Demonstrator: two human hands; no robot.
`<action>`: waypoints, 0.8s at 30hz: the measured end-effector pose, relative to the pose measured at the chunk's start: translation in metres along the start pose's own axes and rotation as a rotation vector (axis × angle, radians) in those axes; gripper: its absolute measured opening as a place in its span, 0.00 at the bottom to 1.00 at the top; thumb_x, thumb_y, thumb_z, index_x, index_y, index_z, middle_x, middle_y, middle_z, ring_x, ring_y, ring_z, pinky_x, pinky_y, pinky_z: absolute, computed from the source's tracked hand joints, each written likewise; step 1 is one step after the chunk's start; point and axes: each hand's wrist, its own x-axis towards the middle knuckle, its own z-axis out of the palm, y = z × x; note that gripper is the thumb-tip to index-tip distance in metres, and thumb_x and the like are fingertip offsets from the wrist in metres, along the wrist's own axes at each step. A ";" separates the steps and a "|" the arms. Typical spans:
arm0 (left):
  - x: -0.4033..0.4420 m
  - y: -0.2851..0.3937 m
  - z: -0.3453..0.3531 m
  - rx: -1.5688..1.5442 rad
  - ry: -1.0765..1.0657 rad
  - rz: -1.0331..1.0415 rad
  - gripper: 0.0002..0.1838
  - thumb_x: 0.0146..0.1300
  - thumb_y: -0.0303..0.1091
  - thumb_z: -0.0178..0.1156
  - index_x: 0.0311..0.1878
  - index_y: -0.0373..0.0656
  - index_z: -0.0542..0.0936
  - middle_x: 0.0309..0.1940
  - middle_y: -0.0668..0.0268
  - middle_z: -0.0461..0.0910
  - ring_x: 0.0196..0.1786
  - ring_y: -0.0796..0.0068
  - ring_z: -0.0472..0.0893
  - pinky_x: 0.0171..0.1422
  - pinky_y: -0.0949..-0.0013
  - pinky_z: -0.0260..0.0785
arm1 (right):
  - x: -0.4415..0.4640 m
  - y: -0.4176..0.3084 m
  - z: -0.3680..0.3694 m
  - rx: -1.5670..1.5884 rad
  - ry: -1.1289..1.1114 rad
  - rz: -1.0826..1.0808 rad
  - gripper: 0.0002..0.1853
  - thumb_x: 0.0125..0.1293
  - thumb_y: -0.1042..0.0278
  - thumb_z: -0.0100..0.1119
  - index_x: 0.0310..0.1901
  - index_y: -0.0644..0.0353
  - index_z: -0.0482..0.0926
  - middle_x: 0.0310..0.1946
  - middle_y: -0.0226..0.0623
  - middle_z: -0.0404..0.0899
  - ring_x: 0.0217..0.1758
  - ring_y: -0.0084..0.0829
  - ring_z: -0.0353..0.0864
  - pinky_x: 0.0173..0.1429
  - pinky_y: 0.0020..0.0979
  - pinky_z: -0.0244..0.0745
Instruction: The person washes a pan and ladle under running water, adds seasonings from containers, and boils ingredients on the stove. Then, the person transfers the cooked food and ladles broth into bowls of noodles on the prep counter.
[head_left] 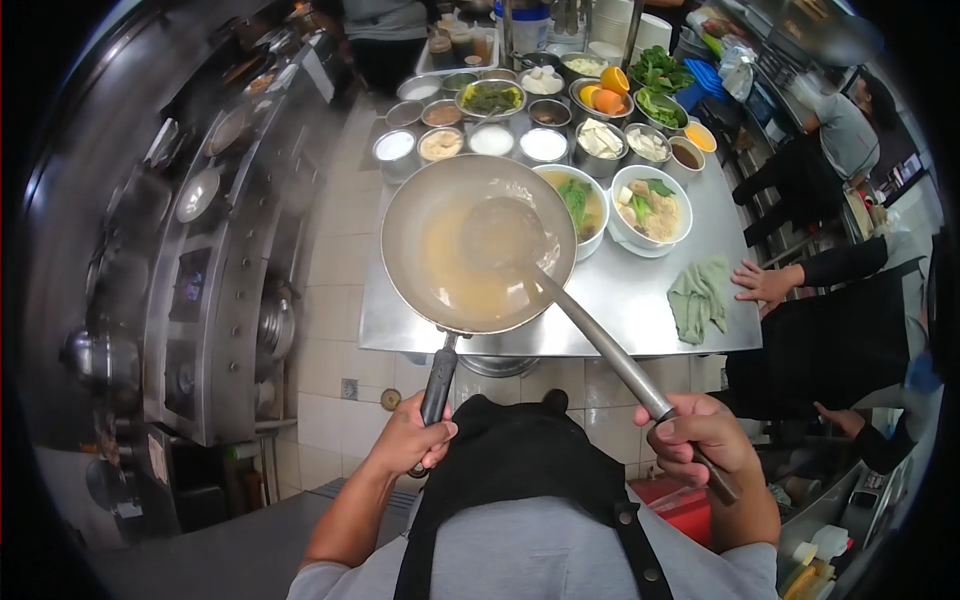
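Observation:
My left hand is closed around the black handle of a wide frying pan, held level in front of me over the table's near edge. Cloudy, pale yellow broth covers the middle of the pan. In my right hand is the long metal handle of a ladle; its round bowl sits in the broth. Just beyond the pan stand two white bowls: one soup bowl with noodles, greens and pale chunks, and another soup bowl with greens in broth, partly hidden by the pan.
Several metal tubs of ingredients, including white powder, crowd the back of the steel table. A green cloth lies at its right corner, near a co-worker's hand. Another person stands farther right. A stove runs along the left.

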 end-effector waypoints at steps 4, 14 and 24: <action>0.003 0.005 0.016 0.026 -0.004 -0.036 0.11 0.58 0.17 0.54 0.39 0.41 0.65 0.15 0.70 0.64 0.10 0.81 0.64 0.13 0.74 0.54 | -0.027 -0.016 0.012 0.189 0.012 0.013 0.13 0.62 0.79 0.49 0.48 0.69 0.72 0.16 0.30 0.64 0.08 0.19 0.62 0.11 0.22 0.55; 0.023 0.011 0.068 -0.024 -0.069 -0.026 0.10 0.60 0.19 0.56 0.38 0.41 0.64 0.15 0.70 0.65 0.11 0.80 0.67 0.15 0.73 0.58 | -0.075 -0.051 -0.010 0.212 0.103 -0.061 0.13 0.61 0.79 0.49 0.48 0.74 0.72 0.16 0.31 0.63 0.08 0.19 0.61 0.11 0.21 0.55; 0.060 0.013 0.125 -0.034 -0.119 -0.008 0.10 0.58 0.19 0.56 0.37 0.41 0.65 0.15 0.70 0.65 0.11 0.80 0.67 0.15 0.72 0.60 | -0.097 -0.083 -0.069 0.343 -0.063 -0.162 0.13 0.65 0.79 0.44 0.49 0.75 0.70 0.17 0.34 0.65 0.09 0.22 0.66 0.10 0.23 0.59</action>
